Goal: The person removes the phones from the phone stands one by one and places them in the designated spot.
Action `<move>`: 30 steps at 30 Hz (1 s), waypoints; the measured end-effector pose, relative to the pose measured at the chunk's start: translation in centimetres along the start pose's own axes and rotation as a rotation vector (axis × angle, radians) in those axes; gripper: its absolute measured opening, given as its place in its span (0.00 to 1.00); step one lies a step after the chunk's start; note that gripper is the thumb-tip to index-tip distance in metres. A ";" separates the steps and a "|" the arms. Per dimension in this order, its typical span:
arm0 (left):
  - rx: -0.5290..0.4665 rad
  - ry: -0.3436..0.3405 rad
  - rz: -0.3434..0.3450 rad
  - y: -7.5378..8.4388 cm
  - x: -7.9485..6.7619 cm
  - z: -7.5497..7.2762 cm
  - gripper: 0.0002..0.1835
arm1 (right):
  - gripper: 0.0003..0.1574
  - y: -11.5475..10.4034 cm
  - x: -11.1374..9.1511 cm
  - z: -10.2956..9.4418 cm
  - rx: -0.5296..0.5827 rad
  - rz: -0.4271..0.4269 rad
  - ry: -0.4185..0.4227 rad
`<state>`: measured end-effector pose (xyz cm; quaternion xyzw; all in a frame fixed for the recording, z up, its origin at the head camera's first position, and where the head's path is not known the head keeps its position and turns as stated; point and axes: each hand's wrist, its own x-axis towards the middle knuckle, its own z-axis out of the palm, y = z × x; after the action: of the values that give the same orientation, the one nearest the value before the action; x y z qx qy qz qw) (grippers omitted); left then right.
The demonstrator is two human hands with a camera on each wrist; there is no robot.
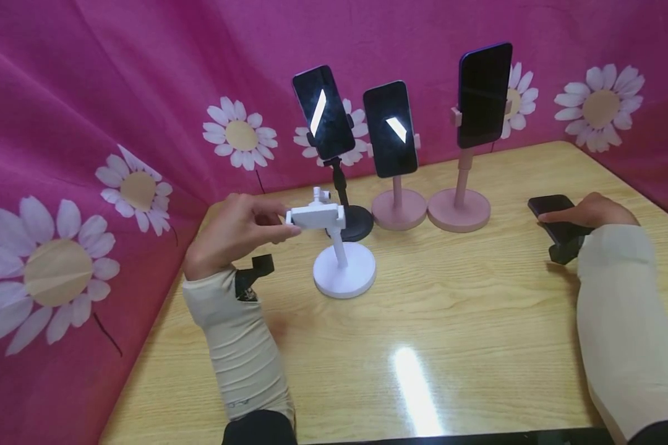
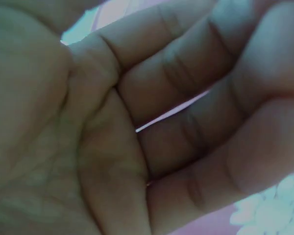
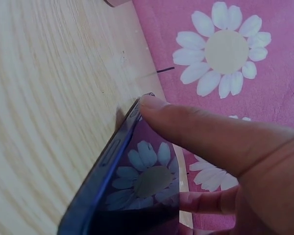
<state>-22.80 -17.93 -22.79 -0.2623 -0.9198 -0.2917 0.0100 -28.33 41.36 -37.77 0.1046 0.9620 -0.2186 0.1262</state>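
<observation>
My left hand [image 1: 236, 228] is at the left end of the white phone stand [image 1: 344, 272], its thumb and fingers pinching the side of the clamp, which holds no phone. In the left wrist view, the bent fingers [image 2: 186, 127] and bare palm show, while the fingertips and stand are out of sight. Over at the right, my right hand [image 1: 598, 211] grips a dark smartphone [image 1: 556, 225] by its edges. The right wrist view has the thumb [image 3: 186, 122] on the phone's near edge by the side buttons, with fingers at the opposite edge.
Behind the white stand are a black stand [image 1: 359, 224] and two pink stands [image 1: 399, 210], each bearing an upright phone. They stand on a wooden table [image 1: 451, 321] that reflects a bright light strip. A pink cloth with daisies [image 1: 242, 135] hangs around the back and sides.
</observation>
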 end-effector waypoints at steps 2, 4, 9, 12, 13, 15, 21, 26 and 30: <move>-0.002 0.025 -0.043 -0.6 -0.6 -0.5 0.16 | 0.72 0.0 0.0 0.0 0.002 0.001 0.000; -0.010 0.045 -0.081 -1.2 -1.0 -0.9 0.18 | 0.72 0.1 0.1 0.0 0.008 0.007 -0.003; -0.016 0.101 -0.154 -2.6 -1.6 -1.3 0.20 | 0.70 0.3 0.4 0.0 0.013 0.005 -0.014; -0.008 0.150 -0.178 -3.4 -1.8 -1.4 0.20 | 0.69 0.4 0.6 -0.1 0.006 -0.009 -0.015; -0.007 0.170 -0.188 -3.8 -1.9 -1.4 0.21 | 0.69 0.5 0.6 -0.1 0.005 -0.013 -0.015; -0.005 0.213 -0.204 -4.5 -2.0 -1.5 0.23 | 0.69 0.6 0.7 -0.1 -0.001 -0.024 -0.015; -0.015 0.344 -0.219 -6.9 -1.6 -1.2 0.22 | 0.71 0.6 0.8 -0.1 -0.004 -0.026 -0.017; -0.023 0.458 -0.219 -8.3 -0.7 -0.7 0.21 | 0.72 0.5 0.7 -0.1 -0.012 -0.018 -0.029; -0.048 0.552 -0.199 -9.4 0.2 -0.2 0.21 | 0.73 0.3 0.5 -0.1 -0.012 -0.014 -0.032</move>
<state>-27.56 -24.42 -27.58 -0.0818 -0.8962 -0.3734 0.2251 -28.79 41.75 -37.94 0.0934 0.9619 -0.2152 0.1407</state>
